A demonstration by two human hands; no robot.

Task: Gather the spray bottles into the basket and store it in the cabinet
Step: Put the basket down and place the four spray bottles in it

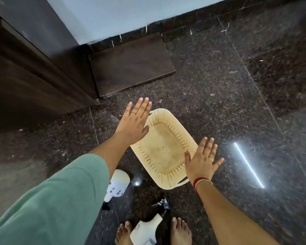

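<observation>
On the floor, basket: a cream basket (163, 149) sits empty on dark stone, between the two hands
Left hand: the left hand (133, 121) hovers flat over the basket's far left rim, fingers spread, gripping nothing
Right hand: the right hand (200, 160) is flat and splayed over the near right rim, empty too; whether either palm touches the rim is hard to tell from above
Bottles: a white bottle (117, 184) lies just left of the basket, partly under the green sleeve (60, 195); a second bottle (147, 230) with a dark trigger lies between the bare feet (181, 230); neither is in the basket yet
Risk: the bottle between the feet could be kicked or stepped on if the person shifts; a bottle dropped carelessly into the shallow basket may roll out, since the walls look low; a grab at a trigger could set off a spray
Cabinet: dark wood panels (34, 73) stand at left, probably the cabinet; the doors look closed
Surface: polished speckled granite (237, 85), glossy enough to mirror a ceiling light, likely slick
Room: a pale wall (131, 15) with dark skirting runs behind
</observation>
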